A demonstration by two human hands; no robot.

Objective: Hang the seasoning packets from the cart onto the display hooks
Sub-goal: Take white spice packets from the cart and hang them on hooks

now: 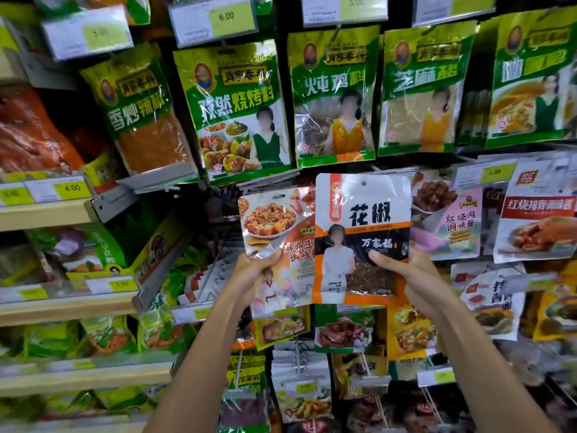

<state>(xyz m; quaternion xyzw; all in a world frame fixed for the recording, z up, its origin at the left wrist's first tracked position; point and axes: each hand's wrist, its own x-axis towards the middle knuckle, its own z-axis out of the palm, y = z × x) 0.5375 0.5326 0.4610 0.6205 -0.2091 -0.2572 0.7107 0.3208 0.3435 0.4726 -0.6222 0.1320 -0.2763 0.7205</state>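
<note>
My right hand (402,273) grips a white, orange and black peppercorn packet (362,226) by its lower right part, upright in front of the display, its hang hole at the top. My left hand (253,273) pinches a tofu-sauce packet (274,226) by its lower left; this packet sits just behind and left of the peppercorn packet. Both are held up in the middle row, below the row of green packets (334,98) hanging on hooks. The cart is out of view.
Price tags (224,17) sit above each hook. Wooden shelves (43,210) with bagged goods stand at the left. Pink and white sauce packets (449,223) hang to the right, and more packets (343,329) hang below my hands.
</note>
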